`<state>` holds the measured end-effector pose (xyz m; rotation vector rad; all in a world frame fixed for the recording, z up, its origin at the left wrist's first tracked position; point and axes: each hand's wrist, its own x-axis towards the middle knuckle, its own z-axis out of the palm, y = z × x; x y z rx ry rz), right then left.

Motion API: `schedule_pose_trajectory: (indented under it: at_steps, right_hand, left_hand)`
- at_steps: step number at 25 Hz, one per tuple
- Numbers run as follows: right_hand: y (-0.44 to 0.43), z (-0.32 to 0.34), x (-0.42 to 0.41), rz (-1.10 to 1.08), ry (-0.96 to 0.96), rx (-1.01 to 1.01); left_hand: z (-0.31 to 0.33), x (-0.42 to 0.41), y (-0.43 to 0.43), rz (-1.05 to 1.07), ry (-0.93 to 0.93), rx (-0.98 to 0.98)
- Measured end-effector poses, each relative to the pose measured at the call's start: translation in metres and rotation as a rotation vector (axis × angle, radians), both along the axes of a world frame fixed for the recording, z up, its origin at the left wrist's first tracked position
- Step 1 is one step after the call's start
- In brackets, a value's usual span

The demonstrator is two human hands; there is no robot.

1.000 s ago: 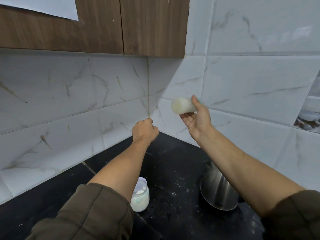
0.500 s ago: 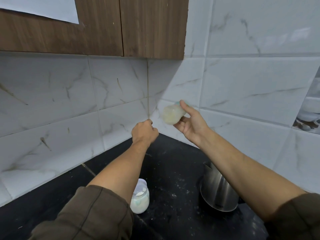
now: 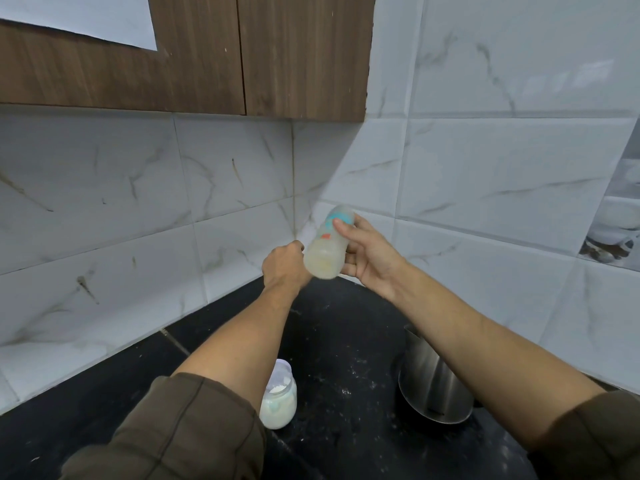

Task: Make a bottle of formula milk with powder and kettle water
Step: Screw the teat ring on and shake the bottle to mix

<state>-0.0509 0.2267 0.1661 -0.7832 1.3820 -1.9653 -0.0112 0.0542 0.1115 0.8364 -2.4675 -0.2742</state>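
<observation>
One cloudy cylindrical bottle (image 3: 325, 255) — right hand (image 3: 373, 263) grips; left hand (image 3: 284, 265) fisted.

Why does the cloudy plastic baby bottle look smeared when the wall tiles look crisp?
Head view: the cloudy plastic baby bottle in the right hand is motion-blurred, likely mid-shake; the white marble wall tiles and steel kettle are sharp. Same view: the wide lens bows the tile lines; the brown wooden cabinet shadows the corner.
</observation>
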Motion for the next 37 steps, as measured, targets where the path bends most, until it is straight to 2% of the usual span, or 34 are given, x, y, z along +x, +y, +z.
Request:
schedule_pose_trajectory:
  at_steps: [2,6,9,11,14,16,19,21,25,26,30,31,32,35,37]
  right_hand:
    - [0.001,0.003,0.001,0.02,0.058,-0.024]
    - [0.001,0.01,-0.004,-0.139,-0.142,-0.195]
    - [0.003,0.003,-0.001,-0.038,0.018,-0.024]
    - [0.004,-0.001,-0.003,-0.032,0.086,0.003]
    - [0.004,0.002,-0.008,-0.198,-0.086,-0.17]
    - [0.005,0.002,-0.011,-0.203,-0.168,-0.205]
    - [0.012,0.002,0.0,-0.034,0.037,-0.017]
    - [0.015,-0.003,0.001,0.011,0.152,0.031]
    - [0.01,-0.014,-0.007,-0.229,-0.054,-0.197]
    - [0.01,-0.018,-0.008,-0.242,-0.061,-0.198]
    - [0.026,-0.042,-0.002,0.067,0.221,0.15]
    - [0.029,-0.05,-0.002,0.088,0.234,0.195]
    - [0.029,-0.056,-0.003,0.042,0.193,0.193]
    - [0.024,-0.074,-0.009,-0.187,-0.095,0.112]
    - [0.022,-0.083,-0.006,-0.131,-0.169,0.201]
  left_hand:
    - [0.001,0.001,0.001,-0.004,-0.001,0.0]
    - [-0.002,0.001,0.0,0.022,0.048,0.02]
    - [-0.001,0.001,-0.003,0.013,0.028,0.007]
    - [0.0,0.001,-0.005,0.007,0.018,-0.002]
    - [-0.001,0.002,-0.006,0.021,0.059,0.022]
    - [-0.002,0.003,-0.006,0.02,0.063,0.029]
    - [-0.001,0.0,-0.008,0.011,0.041,0.018]
    - [-0.001,0.0,-0.007,0.004,0.016,0.011]
    - [-0.006,0.006,-0.004,0.022,0.048,0.027]
    - [-0.006,0.006,-0.004,0.023,0.049,0.026]
    - [-0.008,0.008,-0.007,0.031,0.046,0.034]
    - [-0.009,0.009,-0.007,0.035,0.042,0.036]
    - [-0.01,0.01,-0.006,0.037,0.041,0.036]
    - [-0.014,0.012,-0.004,0.042,0.04,0.034]
    - [-0.018,0.011,-0.001,0.039,0.033,0.033]
